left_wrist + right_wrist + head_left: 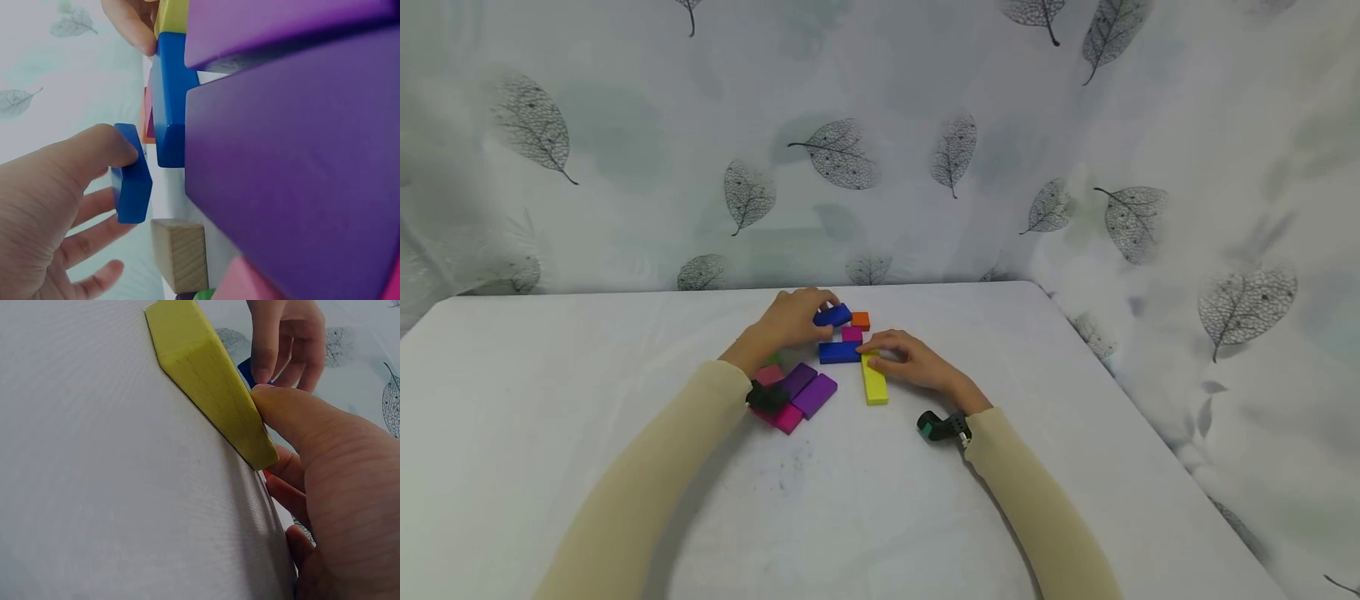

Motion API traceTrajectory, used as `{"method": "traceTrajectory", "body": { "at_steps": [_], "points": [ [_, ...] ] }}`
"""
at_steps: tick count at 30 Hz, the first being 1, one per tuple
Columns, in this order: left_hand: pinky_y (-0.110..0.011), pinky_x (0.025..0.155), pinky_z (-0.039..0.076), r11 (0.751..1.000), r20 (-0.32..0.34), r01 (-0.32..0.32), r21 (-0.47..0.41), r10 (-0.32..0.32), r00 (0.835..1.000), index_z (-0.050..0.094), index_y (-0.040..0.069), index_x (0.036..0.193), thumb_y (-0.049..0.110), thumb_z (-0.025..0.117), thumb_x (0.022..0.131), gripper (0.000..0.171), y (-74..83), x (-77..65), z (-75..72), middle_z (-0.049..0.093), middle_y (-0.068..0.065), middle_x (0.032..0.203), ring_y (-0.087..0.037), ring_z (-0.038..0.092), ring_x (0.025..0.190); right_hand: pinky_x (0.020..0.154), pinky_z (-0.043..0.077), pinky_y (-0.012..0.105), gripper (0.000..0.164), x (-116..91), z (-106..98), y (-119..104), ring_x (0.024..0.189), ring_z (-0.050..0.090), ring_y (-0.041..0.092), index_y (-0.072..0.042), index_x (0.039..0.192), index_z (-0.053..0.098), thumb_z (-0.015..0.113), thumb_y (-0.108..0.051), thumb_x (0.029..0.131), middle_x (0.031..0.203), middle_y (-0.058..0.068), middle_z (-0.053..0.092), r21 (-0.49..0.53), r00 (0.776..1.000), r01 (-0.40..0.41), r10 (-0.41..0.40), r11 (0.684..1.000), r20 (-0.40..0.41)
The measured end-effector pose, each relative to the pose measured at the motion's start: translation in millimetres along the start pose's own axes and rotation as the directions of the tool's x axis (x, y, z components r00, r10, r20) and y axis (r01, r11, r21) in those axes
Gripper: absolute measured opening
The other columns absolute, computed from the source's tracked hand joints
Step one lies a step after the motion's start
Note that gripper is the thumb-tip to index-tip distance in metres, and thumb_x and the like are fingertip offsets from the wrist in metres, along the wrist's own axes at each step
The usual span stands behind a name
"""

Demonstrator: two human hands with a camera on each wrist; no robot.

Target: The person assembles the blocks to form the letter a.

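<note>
We have the left hand clamped on a dark-blue oblong block with smooth painted sides, thumb on one side and fingers behind the other, so the block lies in the grip at a slant. Just to the right of that grip is a small orange rectangular block; a little nearer to us come a small magenta block and a second blue oblong block, lying crosswise. Our right hand is at the far end of a long yellow, wooden-looking block, its thumb touching it; the fingers are partly hidden, so we cannot tell whether they pinch it or only steady it. Nearer to us than the left grip lies a flat purple slab, and a plain pale wooden block shows near the left fingers in that wrist's view.

To handle this well, we judge, we want the dark-blue oblong block square in the pinch rather than slanted, fingertips high on its sides and clear of the orange and magenta neighbours. Light, level pressure suits such small loose pieces, and the right hand serves best by resting gently, so the yellow one nudges nothing beside it
</note>
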State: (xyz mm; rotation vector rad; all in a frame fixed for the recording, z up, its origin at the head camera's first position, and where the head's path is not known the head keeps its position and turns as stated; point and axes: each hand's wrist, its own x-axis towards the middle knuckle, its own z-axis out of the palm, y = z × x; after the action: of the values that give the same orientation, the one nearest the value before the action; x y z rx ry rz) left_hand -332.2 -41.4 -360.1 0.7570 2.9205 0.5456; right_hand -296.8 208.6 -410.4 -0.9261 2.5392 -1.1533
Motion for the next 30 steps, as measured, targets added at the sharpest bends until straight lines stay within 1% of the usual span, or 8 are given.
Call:
{"method": "traceTrajectory", "body": {
  "at_steps": [5, 6, 8, 12, 13, 18, 24, 30],
  "points": [
    [-0.057, 0.106, 0.034, 1.0, -0.03, -0.02, -0.006, 0.019, 0.999, 0.052, 0.013, 0.136, 0.026, 0.067, 0.089, 0.052, 1.4, -5.7, -3.0, 0.062, -0.013, 0.123, -0.03, 0.056, 0.115, 0.112, 0.028, 0.055, 0.033, -1.6, 0.0, 0.5, 0.135, 0.039, 0.027, -0.016, 0.13, 0.064, 0.06, -0.022, 0.098, 0.142, 0.007, 0.051, 0.0, 1.0, -0.014, 0.014, 1.0, -0.009],
    [-0.057, 0.106, 0.035, 1.0, -0.033, -0.022, -0.009, 0.021, 0.999, 0.052, 0.014, 0.136, 0.025, 0.068, 0.088, 0.052, 1.7, -6.6, -3.5, 0.062, -0.013, 0.123, -0.03, 0.056, 0.114, 0.112, 0.027, 0.056, 0.033, -3.0, -0.3, -3.6, 0.136, 0.038, 0.028, -0.014, 0.13, 0.064, 0.059, -0.021, 0.098, 0.142, 0.009, 0.05, 0.007, 1.0, -0.023, 0.023, 1.0, -0.01],
    [-0.056, 0.106, 0.036, 1.0, -0.037, -0.026, -0.009, 0.025, 0.999, 0.053, 0.013, 0.136, 0.025, 0.068, 0.089, 0.051, 2.8, -8.8, -4.7, 0.061, -0.013, 0.123, -0.03, 0.056, 0.114, 0.112, 0.026, 0.057, 0.034, -3.0, -0.5, -3.6, 0.137, 0.037, 0.031, -0.011, 0.13, 0.063, 0.059, -0.019, 0.098, 0.143, 0.012, 0.049, 0.009, 1.0, -0.029, 0.03, 1.0, -0.009],
    [-0.051, 0.103, 0.042, 0.999, -0.042, -0.032, -0.002, 0.032, 0.999, 0.055, 0.012, 0.134, 0.025, 0.068, 0.089, 0.048, 4.2, -13.1, -6.6, 0.061, -0.013, 0.124, -0.029, 0.057, 0.114, 0.112, 0.024, 0.058, 0.035, -3.1, -0.9, -2.8, 0.137, 0.036, 0.034, -0.007, 0.131, 0.061, 0.059, -0.016, 0.098, 0.143, 0.015, 0.049, 0.023, 0.999, -0.032, 0.032, 0.999, -0.008],
    [-0.05, 0.102, 0.043, 0.999, -0.042, -0.032, 0.004, 0.033, 0.999, 0.056, 0.011, 0.134, 0.025, 0.068, 0.089, 0.048, 4.6, -14.3, -7.2, 0.061, -0.013, 0.125, -0.028, 0.057, 0.114, 0.112, 0.024, 0.058, 0.035, -1.8, -0.6, 1.8, 0.137, 0.036, 0.033, -0.008, 0.132, 0.061, 0.059, -0.018, 0.098, 0.143, 0.013, 0.049, 0.02, 1.0, -0.027, 0.028, 0.999, -0.008],
    [-0.044, 0.096, 0.049, 0.999, -0.046, -0.044, 0.024, 0.045, 0.998, 0.056, 0.011, 0.133, 0.025, 0.068, 0.09, 0.047, 5.0, -19.7, -7.7, 0.061, -0.012, 0.124, -0.026, 0.059, 0.112, 0.112, 0.024, 0.058, 0.035, -1.2, 0.7, 4.1, 0.137, 0.037, 0.03, -0.014, 0.131, 0.063, 0.06, -0.022, 0.098, 0.143, 0.01, 0.05, 0.023, 1.0, -0.027, 0.027, 0.999, -0.012],
    [-0.043, 0.094, 0.051, 0.997, -0.058, -0.059, 0.039, 0.062, 0.996, 0.057, 0.011, 0.132, 0.026, 0.068, 0.09, 0.046, 5.5, -26.8, -7.3, 0.062, -0.011, 0.123, -0.026, 0.06, 0.113, 0.113, 0.024, 0.058, 0.034, -0.7, 1.1, 2.6, 0.138, 0.036, 0.029, -0.018, 0.131, 0.063, 0.059, -0.026, 0.098, 0.144, 0.008, 0.049, 0.01, 0.999, -0.042, 0.042, 0.999, -0.009],
    [-0.044, 0.095, 0.05, 0.997, -0.06, -0.053, 0.052, 0.056, 0.997, 0.058, 0.012, 0.131, 0.025, 0.068, 0.09, 0.045, 5.2, -33.9, -7.8, 0.062, -0.01, 0.123, -0.026, 0.06, 0.113, 0.112, 0.025, 0.058, 0.035, 1.0, 1.6, 0.1, 0.138, 0.036, 0.03, -0.019, 0.132, 0.063, 0.059, -0.027, 0.098, 0.145, 0.009, 0.048, 0.0, 0.999, -0.048, 0.048, 0.999, -0.009]
  ]
}}
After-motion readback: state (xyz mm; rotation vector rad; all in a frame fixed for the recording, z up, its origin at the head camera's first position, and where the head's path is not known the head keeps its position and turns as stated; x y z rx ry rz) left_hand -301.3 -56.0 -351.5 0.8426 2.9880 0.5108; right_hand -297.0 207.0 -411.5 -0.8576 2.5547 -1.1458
